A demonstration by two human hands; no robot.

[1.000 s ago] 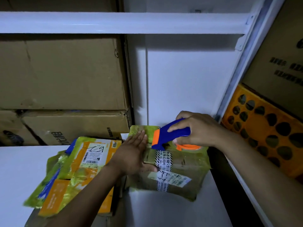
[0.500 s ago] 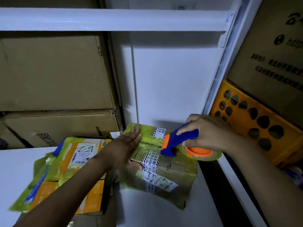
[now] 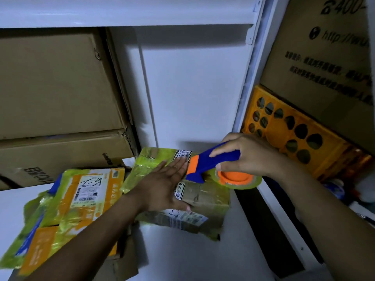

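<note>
A cardboard parcel [image 3: 205, 199] wrapped in yellow-green tape lies on the white shelf [image 3: 203, 258], with a striped sticker and a white label on top. My left hand [image 3: 162, 185] lies flat on its top, fingers straight, pressing it down. My right hand [image 3: 249, 155] grips the blue handle of a blue and orange tape dispenser [image 3: 211, 165]. The dispenser's roll [image 3: 237, 179] hangs over the parcel's right edge and its blue nose rests on the parcel top beside my left fingertips.
Yellow-green and orange parcels [image 3: 67, 209] with a handwritten label are piled at the left. Big cardboard boxes [image 3: 56, 88] are stacked behind them. A white post [image 3: 247, 88] bounds the bay on the right, with an orange perforated crate [image 3: 292, 134] and another carton [image 3: 324, 57] beyond.
The dispenser has travelled right across the parcel top to its right edge. My left hand slid right over the taped strip, still flat. The view shifted, so the scene sits further left.
</note>
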